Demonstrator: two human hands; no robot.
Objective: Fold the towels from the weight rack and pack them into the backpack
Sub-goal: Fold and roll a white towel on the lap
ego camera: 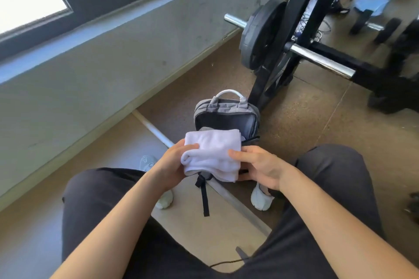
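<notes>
Two hands hold one towel over one backpack.

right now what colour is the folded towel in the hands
White; the folded cloth towel shows best in the head view.

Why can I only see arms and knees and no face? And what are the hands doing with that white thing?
The camera sits on the person's head and looks down, so you see what they see: their own arms, knees and white shoes, but never their face. There is no machine here, only two bare hands. The left hand and the right hand both hold a folded white towel, one on each side. Just beyond it a grey backpack stands on the floor with its top open. Behind the backpack is a black weight rack, with a round weight plate on a shiny bar.
</notes>
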